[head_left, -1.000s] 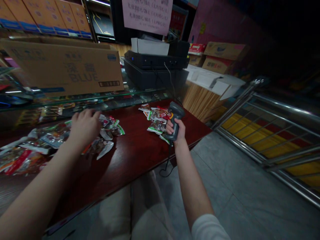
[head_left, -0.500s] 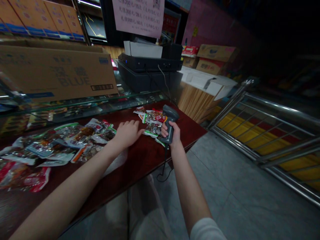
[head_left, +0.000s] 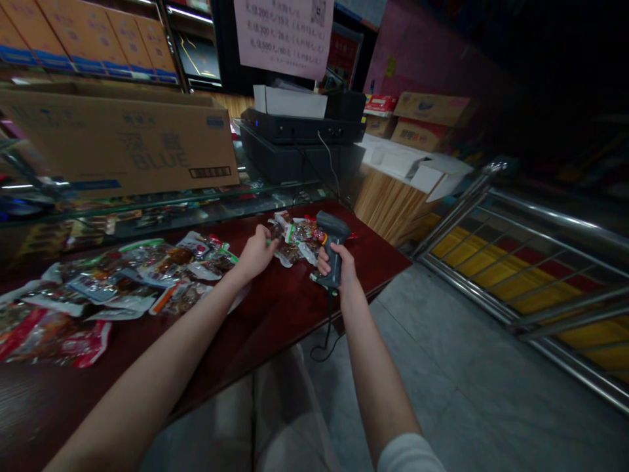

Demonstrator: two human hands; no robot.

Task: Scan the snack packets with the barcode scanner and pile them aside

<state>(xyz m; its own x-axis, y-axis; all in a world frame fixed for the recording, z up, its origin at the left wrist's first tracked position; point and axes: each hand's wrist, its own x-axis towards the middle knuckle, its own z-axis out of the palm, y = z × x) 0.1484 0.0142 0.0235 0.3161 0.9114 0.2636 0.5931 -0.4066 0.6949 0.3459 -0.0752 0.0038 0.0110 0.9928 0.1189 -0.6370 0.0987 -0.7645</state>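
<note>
**While left hand [head_left: 256,254] meets a packet [head_left: 278,230], right hand [head_left: 344,265] grips scanner [head_left: 334,226]**

Left of the left fingers: large packet spread [head_left: 142,272] on the table [head_left: 268,318]. Left fingers bent at the packet's edge; cannot tell whether pinching. Just right of them: small packet cluster [head_left: 301,231]. Right fingers clenched around scanner handle, its head above them, cable [head_left: 329,321] hanging below.

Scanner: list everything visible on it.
The scanner is dark gray to black, pistol-shaped, seemingly hard plastic: a broad head above a narrower handle, with a yellow-orange accent near their join. The right hand grips the handle, keeping it roughly upright above the table, partly in front of some packets; whether it touches those is unclear. A dark cord hangs from the handle's base past the table edge.
</note>
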